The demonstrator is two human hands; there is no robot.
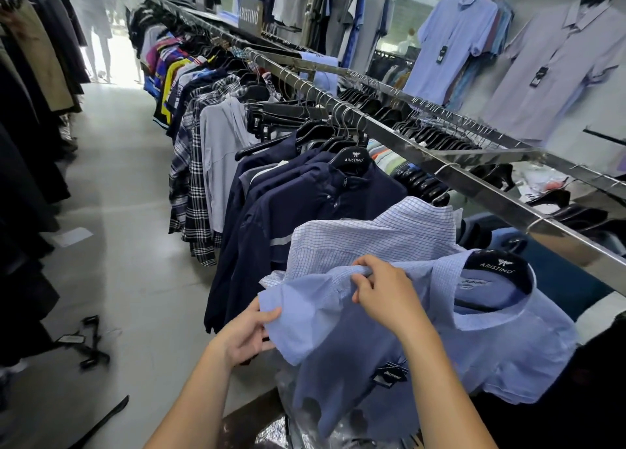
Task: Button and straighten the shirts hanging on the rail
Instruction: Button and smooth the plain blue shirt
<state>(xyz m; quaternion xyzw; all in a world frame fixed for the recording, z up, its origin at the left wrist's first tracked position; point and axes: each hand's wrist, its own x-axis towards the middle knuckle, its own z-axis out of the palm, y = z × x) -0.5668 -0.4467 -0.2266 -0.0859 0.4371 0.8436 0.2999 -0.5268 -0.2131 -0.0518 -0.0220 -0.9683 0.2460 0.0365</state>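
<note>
Shop aisle, steel rail (389, 128) crowded with hangers. Blue shirt (474, 343) hangs nearest on the rail. Left hand (249, 335) pinches the sleeve hem; right hand (382, 291) grips the shoulder seam. Pull both apart evenly to flatten the sleeve, then check the buttons.

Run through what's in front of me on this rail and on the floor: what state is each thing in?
Light blue short-sleeved shirt: on a black hanger, sleeve held out.
Left hand: grips the sleeve hem.
Right hand: pinches the sleeve's upper fold.
White-and-blue checked shirt: hanging, rumpled.
Navy zip jacket: hanging, zipped up.
Black plastic hangers: lying empty on the floor.
</note>
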